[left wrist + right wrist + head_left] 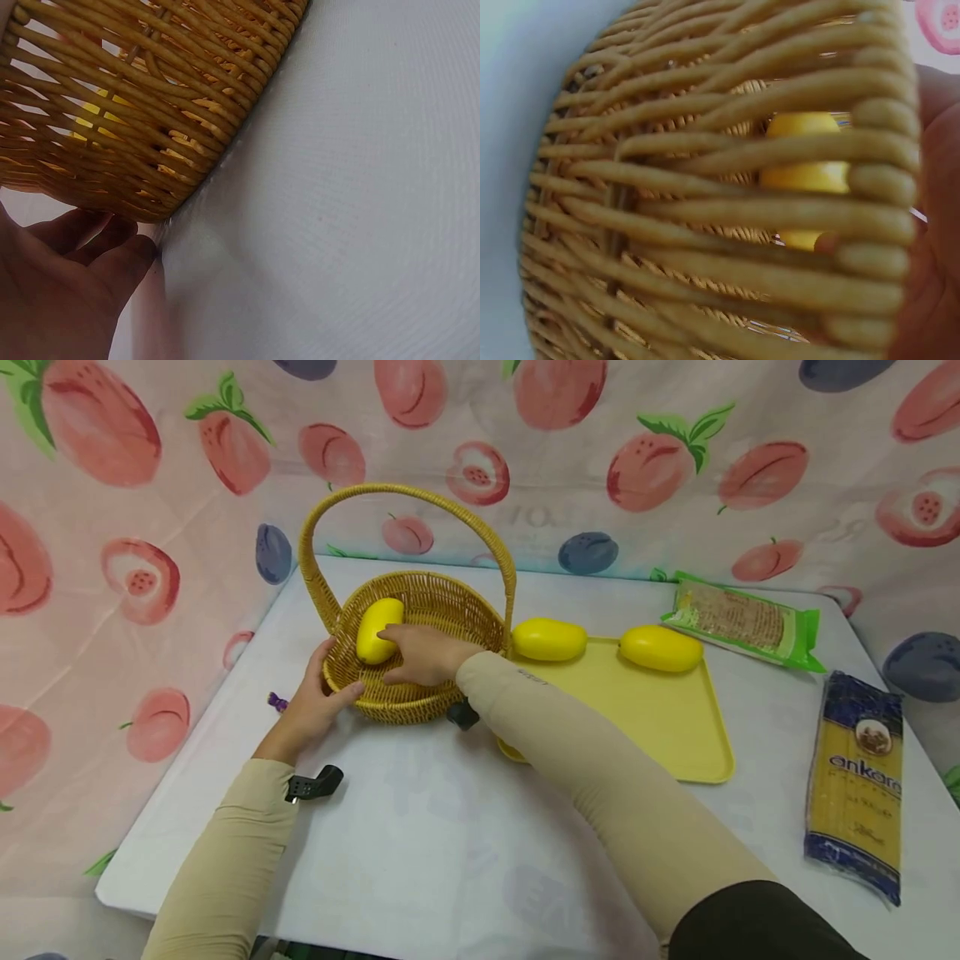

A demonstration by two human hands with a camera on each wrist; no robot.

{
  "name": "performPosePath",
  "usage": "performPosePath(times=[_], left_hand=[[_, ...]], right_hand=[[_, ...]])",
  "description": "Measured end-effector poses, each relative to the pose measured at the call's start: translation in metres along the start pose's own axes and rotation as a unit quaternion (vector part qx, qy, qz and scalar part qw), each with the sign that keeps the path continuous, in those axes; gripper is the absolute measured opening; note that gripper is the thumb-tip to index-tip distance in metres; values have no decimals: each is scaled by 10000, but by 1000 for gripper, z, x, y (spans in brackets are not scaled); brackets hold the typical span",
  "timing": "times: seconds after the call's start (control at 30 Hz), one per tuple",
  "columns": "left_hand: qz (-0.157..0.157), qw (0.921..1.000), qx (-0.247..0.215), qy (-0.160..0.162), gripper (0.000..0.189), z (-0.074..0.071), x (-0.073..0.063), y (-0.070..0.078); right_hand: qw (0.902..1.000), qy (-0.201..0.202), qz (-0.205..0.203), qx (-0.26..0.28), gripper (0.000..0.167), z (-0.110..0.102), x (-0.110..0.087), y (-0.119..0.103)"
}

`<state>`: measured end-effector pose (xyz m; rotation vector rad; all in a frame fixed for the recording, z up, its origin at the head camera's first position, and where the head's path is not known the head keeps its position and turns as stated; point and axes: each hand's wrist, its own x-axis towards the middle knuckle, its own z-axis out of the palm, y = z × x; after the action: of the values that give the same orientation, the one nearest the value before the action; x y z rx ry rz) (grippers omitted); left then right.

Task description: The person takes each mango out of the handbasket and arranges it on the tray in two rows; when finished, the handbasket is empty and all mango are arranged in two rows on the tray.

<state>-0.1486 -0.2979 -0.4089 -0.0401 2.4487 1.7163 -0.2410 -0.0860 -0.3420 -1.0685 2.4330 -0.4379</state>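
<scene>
A golden wicker basket [427, 583] with a tall arched handle stands on the white table. My left hand [309, 710] holds its near left rim, thumb along the front; the left wrist view shows fingers [124, 259] against the woven side. A smooth yellow mango-like fruit [372, 639] leans inside the basket at the left wall. Over the basket, my right hand [431, 656] reaches in with a finger laid on this fruit and the thumb lower, apart from it. Through the weave, the right wrist view shows the yellow fruit [802, 176] in part.
Right of the basket lies a yellow tray [637, 718], with two similar fruits, one [550, 639] at its left corner, another [662, 648] at its right. Farther right are a green-edged packet [738, 618] and an ankara pasta bag [855, 785]. A small purple item [277, 702] lies beside my left hand.
</scene>
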Motion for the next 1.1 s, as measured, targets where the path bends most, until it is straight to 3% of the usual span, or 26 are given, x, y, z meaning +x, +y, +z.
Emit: performPosePath(times=[0.4,0.67,0.87,1.1], left_hand=[[17,10000,-24,27,91,0,0,1],[-13,10000,21,55,91,0,-1,2],[58,9999,11,105,90,2,-1,2],[73,9999,-64,118,88,2,-2,2]], right_hand=[[9989,127,358,270,79,4,15,0],[9992,310,184,144,72,6,22,-1],[9997,184,-133,135,65,7,24,-2],[9996,147,-86,226,66,9,25,-1]])
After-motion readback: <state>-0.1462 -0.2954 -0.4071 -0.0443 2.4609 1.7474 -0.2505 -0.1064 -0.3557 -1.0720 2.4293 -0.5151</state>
